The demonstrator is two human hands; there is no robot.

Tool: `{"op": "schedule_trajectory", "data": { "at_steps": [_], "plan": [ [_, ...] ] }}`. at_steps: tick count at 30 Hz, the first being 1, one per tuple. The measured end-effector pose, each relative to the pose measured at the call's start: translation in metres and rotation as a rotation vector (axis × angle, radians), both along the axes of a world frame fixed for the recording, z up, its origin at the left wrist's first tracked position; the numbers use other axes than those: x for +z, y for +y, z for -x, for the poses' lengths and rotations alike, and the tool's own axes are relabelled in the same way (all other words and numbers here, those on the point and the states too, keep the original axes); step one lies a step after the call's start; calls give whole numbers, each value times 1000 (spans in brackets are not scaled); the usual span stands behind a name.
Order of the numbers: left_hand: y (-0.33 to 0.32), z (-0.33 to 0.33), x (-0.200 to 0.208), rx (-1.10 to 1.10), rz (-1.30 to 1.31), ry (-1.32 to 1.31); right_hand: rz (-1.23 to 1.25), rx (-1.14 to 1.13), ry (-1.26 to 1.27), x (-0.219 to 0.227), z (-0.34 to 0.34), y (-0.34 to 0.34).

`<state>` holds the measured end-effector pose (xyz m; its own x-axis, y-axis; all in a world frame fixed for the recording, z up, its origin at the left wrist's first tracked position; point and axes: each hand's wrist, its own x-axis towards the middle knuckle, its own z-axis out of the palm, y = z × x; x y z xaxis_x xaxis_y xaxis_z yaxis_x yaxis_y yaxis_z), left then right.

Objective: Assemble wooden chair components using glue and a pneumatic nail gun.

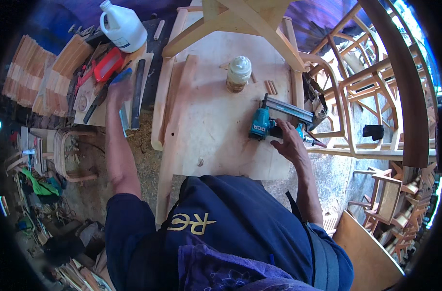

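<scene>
My right hand (292, 142) is on the black handle of a teal nail gun (260, 123), with the thumb on the near side and the fingers over the far side. The nail gun lies on its side on a pale wooden panel (216, 145). My left hand (120, 92) reaches over a cluttered board on the left, beside a blue object (122, 76) and a dark strip (137, 92). Its fingers are blurred, so whether it grips anything is unclear. A red tool (108, 64) lies just beyond it. On the panel stands a clear bottle (238, 73) with a whitish top.
A white jug (123, 28) stands at the far left near stacked wooden slats (28, 72). Crossed wooden legs (252, 17) rise at the panel's far end. Short dowels (271, 87) lie near the nail gun. Wooden chair frames (356, 92) crowd the right.
</scene>
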<state>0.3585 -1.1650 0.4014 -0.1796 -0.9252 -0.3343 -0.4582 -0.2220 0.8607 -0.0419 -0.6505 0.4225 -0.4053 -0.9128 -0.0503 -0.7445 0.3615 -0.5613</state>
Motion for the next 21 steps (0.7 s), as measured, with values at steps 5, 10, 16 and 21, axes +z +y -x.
{"op": "schedule_trajectory", "data": {
  "at_steps": [5,10,16,21],
  "plan": [
    [38,43,76,-278,-11,-450,-223,93,158,-18,0,-11],
    [81,111,168,-543,485,-15,-196,78,197,-25,-4,-18],
    [139,267,304,-871,1047,567,-158,-42,-22,33,3,-8],
    [108,422,333,-1267,1154,1397,191,-418,-503,72,23,69]
  ]
}}
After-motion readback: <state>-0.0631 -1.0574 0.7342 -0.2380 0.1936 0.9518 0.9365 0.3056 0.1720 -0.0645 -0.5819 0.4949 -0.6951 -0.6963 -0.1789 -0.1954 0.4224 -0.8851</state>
